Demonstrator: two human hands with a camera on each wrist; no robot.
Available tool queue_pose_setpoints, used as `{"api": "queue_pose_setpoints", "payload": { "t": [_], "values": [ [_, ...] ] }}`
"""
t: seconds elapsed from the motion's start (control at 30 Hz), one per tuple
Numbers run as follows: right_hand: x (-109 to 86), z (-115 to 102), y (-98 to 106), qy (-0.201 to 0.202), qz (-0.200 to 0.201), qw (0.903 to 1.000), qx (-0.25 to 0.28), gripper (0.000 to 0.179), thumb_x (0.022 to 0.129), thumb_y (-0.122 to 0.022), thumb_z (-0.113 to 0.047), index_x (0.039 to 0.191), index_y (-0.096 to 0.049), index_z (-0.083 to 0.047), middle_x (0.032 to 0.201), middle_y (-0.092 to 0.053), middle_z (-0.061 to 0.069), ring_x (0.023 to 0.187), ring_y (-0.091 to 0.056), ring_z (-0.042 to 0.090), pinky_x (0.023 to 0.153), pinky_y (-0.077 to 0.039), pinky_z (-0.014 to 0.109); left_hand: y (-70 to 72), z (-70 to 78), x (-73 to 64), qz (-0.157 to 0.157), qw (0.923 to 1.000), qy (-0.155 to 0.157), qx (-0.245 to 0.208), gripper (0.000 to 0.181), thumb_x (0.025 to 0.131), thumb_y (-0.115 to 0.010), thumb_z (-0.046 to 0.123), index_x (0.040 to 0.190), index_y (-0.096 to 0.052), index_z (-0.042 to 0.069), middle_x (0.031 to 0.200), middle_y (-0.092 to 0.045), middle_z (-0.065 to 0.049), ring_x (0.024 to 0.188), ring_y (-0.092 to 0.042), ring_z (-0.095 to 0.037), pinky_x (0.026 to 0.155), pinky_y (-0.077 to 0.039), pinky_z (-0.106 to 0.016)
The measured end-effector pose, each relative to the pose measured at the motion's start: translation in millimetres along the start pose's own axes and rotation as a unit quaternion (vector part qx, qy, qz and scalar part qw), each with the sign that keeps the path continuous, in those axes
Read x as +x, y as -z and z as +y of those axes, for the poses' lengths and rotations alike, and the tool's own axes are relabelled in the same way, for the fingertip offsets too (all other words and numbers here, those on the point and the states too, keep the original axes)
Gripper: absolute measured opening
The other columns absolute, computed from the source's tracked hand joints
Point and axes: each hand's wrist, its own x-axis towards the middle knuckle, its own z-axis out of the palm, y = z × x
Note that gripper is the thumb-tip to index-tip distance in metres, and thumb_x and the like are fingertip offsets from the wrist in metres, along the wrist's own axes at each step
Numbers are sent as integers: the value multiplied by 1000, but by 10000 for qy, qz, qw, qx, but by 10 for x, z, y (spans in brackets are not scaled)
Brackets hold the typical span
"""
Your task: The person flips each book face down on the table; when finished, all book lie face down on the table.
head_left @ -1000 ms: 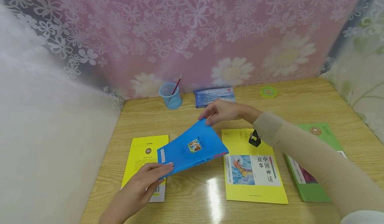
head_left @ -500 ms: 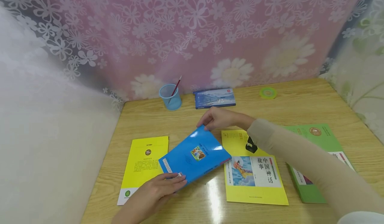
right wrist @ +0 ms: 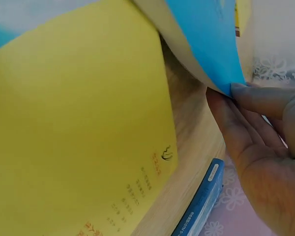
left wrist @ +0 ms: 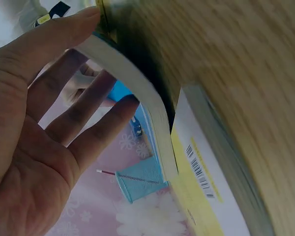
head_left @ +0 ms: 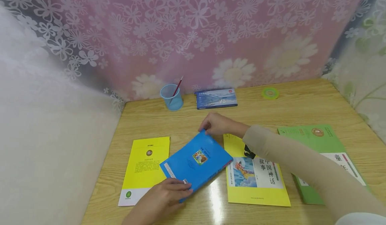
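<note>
A blue paperback book (head_left: 208,144) with a small picture on its cover lies turned at an angle between two yellow books. My right hand (head_left: 215,123) pinches its far corner between thumb and fingers, lifting that corner in the right wrist view. At the near edge, my left hand (head_left: 164,198) grips the book, fingers on the cover and thumb at the page edge (left wrist: 157,113). The pages bow in the left wrist view. To the left is a yellow book (head_left: 144,168) with a white lower band; to the right, a yellow book (head_left: 256,196) with a picture, partly under my right sleeve.
A green book (head_left: 304,141) lies at the right, partly hidden by my forearm. Along the back stand a blue mesh pen cup (head_left: 172,99) with a pencil, a flat blue box (head_left: 216,99) and a round yellow-green object (head_left: 270,93). Walls border the wooden table (head_left: 247,114).
The blue book has come down toward me and flatter, turning slightly. Both hands have moved nearer with it, the left also to the right, uncovering the left yellow book's lower part.
</note>
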Motion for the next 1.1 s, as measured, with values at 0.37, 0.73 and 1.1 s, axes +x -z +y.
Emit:
{"api": "queue_pose_setpoints", "payload": {
  "t": [0.37, 0.73, 1.1],
  "values": [
    [25, -61, -82, -54, -9, 9978, -664, 20, 98, -73, -4, 114, -82, -10, 113, -81, 4, 108, -75, 19, 95, -63, 34, -89, 21, 38, -265, 9984, 19, 489, 43, 91, -84, 23, 131, -75, 32, 138, -71, 12, 121, -66, -12, 104, -58, -34],
    [-56, -48, -165, 466, -223, 9911, -1230, 26, 101, -68, -6, 126, -76, -8, 136, -72, 10, 132, -66, 29, 109, -57, 42, -129, -6, -4, -207, 9967, 592, 516, 34, 96, -79, 35, 129, -75, 35, 144, -65, 11, 131, -60, -17, 110, -52, -46],
    [-616, -22, -309, 929, -216, 9892, -1112, 40, 105, -66, -30, 144, -66, -20, 167, -41, 18, 156, -36, 42, 122, -39, 61, 30, -322, 43, -29, 9702, 2326, 675, 64, 95, -75, 50, 151, -58, 24, 162, -48, -13, 145, -49, -39, 113, -48, -62]
  ]
}}
